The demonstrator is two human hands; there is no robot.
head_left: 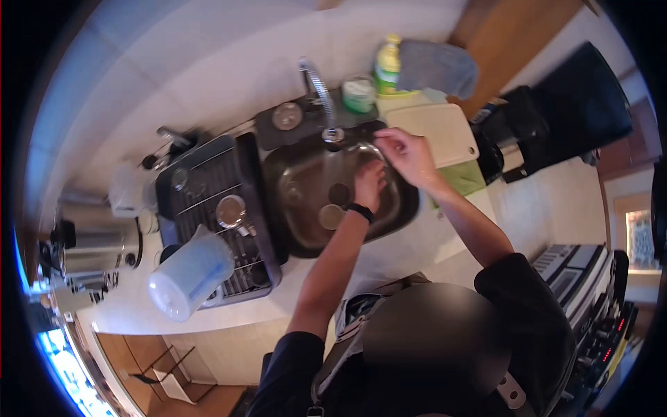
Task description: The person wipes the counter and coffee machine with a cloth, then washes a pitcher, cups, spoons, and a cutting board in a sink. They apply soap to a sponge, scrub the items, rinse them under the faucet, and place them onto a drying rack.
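My left hand [369, 185], with a black band at the wrist, is inside the steel sink [299, 233]. Its fingers are loosely bent and apart, and no object shows in them. To its right, my right hand [408, 154] is raised over the sink's right rim by the cutting board, fingers bent with a gap to the thumb and no object visible. From the curved faucet [319, 87] a blurred stream of water falls left of my hands. A round drain [331, 216] and a dark round piece [339, 193] lie at the sink's bottom.
Left of the sink, a dish rack [191, 208] holds a cloudy plastic pitcher [191, 271] and a glass mug [231, 210]. Behind stand a yellow soap bottle [388, 68] and a green-and-white tub [358, 94]. A pale cutting board [434, 128] and green cloth [462, 179] lie right.
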